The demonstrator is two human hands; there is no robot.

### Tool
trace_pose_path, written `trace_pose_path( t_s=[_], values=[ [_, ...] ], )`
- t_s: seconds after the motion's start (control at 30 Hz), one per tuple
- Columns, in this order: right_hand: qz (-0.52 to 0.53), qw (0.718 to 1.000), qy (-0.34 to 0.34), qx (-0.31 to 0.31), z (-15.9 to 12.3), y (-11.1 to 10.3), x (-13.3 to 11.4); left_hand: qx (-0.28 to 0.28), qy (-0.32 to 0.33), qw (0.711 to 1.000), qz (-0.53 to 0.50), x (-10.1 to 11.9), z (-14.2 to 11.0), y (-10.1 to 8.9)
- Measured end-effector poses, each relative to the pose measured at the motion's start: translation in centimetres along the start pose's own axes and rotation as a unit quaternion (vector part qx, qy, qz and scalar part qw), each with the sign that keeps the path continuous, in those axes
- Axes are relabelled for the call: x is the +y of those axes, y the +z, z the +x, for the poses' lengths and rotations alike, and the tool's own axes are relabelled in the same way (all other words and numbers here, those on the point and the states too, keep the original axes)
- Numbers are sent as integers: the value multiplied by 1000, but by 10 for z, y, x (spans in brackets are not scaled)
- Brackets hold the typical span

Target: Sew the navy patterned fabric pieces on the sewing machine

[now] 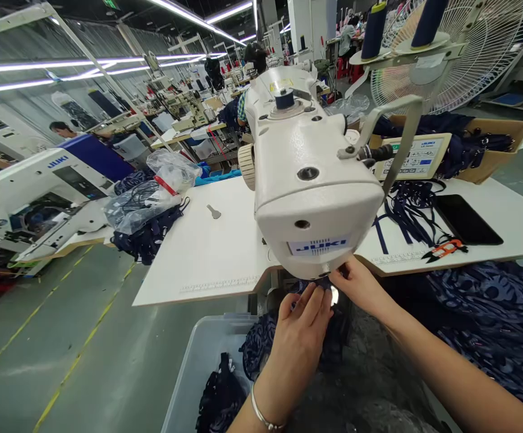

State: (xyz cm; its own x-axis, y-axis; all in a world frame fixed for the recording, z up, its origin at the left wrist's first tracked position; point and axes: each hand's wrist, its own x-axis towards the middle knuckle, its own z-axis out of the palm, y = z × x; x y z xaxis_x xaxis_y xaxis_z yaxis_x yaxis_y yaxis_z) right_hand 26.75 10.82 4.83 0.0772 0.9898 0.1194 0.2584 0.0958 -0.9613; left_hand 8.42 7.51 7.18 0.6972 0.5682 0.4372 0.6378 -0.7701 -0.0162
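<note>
A white JUKI sewing machine point(315, 180) fills the middle of the view. Under its head, my left hand point(304, 328) has its fingers closed on a dark navy patterned garment point(261, 343). My right hand point(351, 279) is beside it on the right, fingers bent in close to the needle area and partly behind the machine head. Its fingertips seem to pinch the same navy fabric. The needle and presser foot are hidden from me. Part of the garment hangs down below my left hand over a clear plastic bin point(184, 373).
Orange-handled thread snips point(446, 248), a black phone point(469, 219) and navy straps point(408, 210) lie on the right tabletop. More patterned fabric point(496, 325) is piled at right. A small metal piece point(213, 211) and bagged garments point(142, 204) are at left.
</note>
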Motion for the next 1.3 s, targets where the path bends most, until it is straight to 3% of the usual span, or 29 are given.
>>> trace_pose_path(
  t_s=[0.23,0.43,0.73,1.3],
  values=[
    [4,1000,3,14,3,1,2,2,-14,1000,4,2,1,1],
    [-16,998,-23,-50,22,-11,-5,6,-41,997,63,9,7,1],
    [-69,995,-60,-24,35,-5,1,-22,-61,994,92,12,8,7],
    [-92,993,-77,-13,35,-3,10,4,-65,994,87,12,9,9]
  ],
)
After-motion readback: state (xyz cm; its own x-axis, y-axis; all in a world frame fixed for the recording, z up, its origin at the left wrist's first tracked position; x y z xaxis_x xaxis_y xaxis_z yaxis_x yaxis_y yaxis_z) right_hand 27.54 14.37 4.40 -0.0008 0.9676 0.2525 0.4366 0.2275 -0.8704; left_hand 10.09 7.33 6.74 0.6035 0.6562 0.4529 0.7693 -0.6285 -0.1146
